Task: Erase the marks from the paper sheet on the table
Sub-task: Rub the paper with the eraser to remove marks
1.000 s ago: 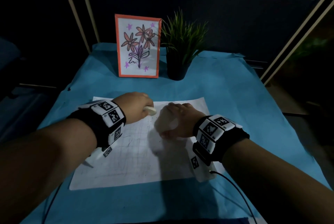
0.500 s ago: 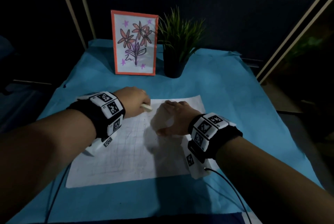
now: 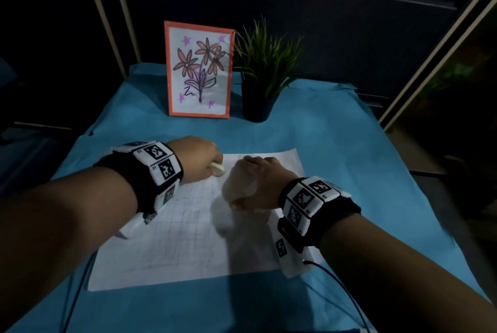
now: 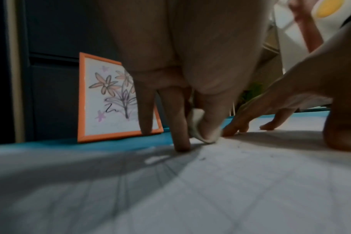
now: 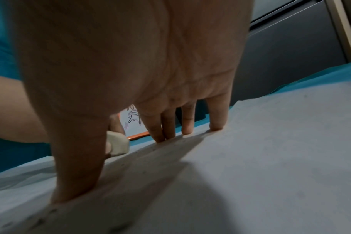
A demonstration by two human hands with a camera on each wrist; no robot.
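A white paper sheet (image 3: 188,246) with faint pencil grid lines lies on the blue table cover (image 3: 336,160). My left hand (image 3: 199,158) pinches a white eraser (image 3: 218,169) and holds it against the sheet near its far edge. In the left wrist view the eraser (image 4: 198,126) sits between thumb and fingers, its tip on the paper (image 4: 230,190). My right hand (image 3: 255,182) lies spread on the sheet beside it, fingers straight, pressing the paper (image 5: 270,158) down. The eraser (image 5: 118,144) shows just past the right thumb.
An orange-framed flower drawing (image 3: 199,69) stands at the back of the table, with a potted green plant (image 3: 262,74) to its right. Dark panels rise behind them. Cables (image 3: 341,289) run off both wrist bands toward the near edge.
Both hands have stayed close together at the sheet's far edge. The eraser hand has shifted slightly over the paper; the right hand keeps pressing the sheet.
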